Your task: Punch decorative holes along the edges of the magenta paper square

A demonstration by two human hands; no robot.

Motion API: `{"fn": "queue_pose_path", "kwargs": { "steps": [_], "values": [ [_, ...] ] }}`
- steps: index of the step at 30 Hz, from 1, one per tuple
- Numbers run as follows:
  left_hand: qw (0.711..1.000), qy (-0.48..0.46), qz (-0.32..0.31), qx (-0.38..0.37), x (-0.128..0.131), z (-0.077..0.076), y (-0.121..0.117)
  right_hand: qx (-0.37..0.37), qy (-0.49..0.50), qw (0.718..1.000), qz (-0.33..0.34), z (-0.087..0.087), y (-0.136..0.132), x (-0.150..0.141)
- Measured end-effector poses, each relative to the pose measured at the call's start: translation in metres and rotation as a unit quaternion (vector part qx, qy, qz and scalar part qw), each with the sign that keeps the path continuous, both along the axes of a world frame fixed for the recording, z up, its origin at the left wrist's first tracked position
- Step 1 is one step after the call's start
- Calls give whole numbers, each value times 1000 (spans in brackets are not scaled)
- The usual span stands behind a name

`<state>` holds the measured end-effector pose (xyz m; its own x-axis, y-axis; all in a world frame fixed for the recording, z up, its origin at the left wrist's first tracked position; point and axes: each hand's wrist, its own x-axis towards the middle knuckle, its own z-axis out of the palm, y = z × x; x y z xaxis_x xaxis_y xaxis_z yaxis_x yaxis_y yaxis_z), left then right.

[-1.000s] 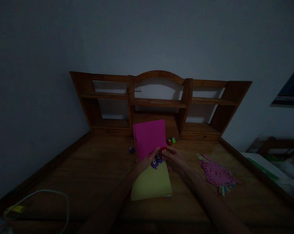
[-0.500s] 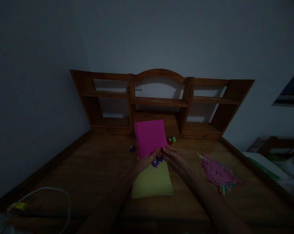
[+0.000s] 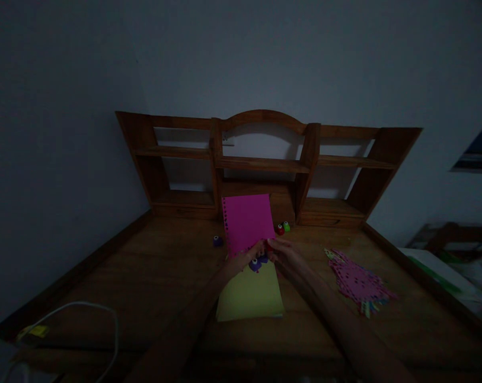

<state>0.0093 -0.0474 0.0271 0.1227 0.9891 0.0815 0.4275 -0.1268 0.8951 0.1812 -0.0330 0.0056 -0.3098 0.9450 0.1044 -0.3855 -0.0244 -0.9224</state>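
The scene is dim. My left hand (image 3: 244,259) pinches the lower edge of a pink paper sheet (image 3: 247,221) that stands upright over the wooden desk (image 3: 145,271); a row of punched holes runs down its left edge. My right hand (image 3: 285,256) is closed on a small red punch (image 3: 269,245) at the sheet's lower right corner. Two purple punches (image 3: 258,261) lie just below my fingers on a stack of yellow paper (image 3: 249,295).
Another purple punch (image 3: 216,241) lies left of the sheet; a red punch (image 3: 280,230) and a green punch (image 3: 286,226) sit behind it. Punched pink paper scraps (image 3: 358,283) are piled at right. A wooden shelf unit (image 3: 260,165) backs the desk. A white cable (image 3: 81,319) loops at front left.
Both hands and the pink sheet have shifted slightly away from me and up in view; the grips are unchanged.
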Motion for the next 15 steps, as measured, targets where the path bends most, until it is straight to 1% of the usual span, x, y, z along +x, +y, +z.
{"fn": "queue_pose_path", "kwargs": {
  "steps": [2, 5, 8, 13, 15],
  "values": [
    [1000, 20, 8, 3, -1, -1, 0, -3, -8, 1000, 2, 1, -1, 1],
    [1000, 28, -1, 1, -1, -1, 1, -1, -12, 1000, 8, 2, -1, 3],
    [1000, 11, -12, 2, -1, 1, 0, 3, -17, 1000, 9, 2, -2, 3],
    [1000, -8, -13, -27, 2, 7, -3, 29, -26, 999, -12, -2, 0, -2],
    [1000, -16, -8, -20, 3, 8, -5, 24, -24, 999, -20, -4, 1, -4]
  ]
}}
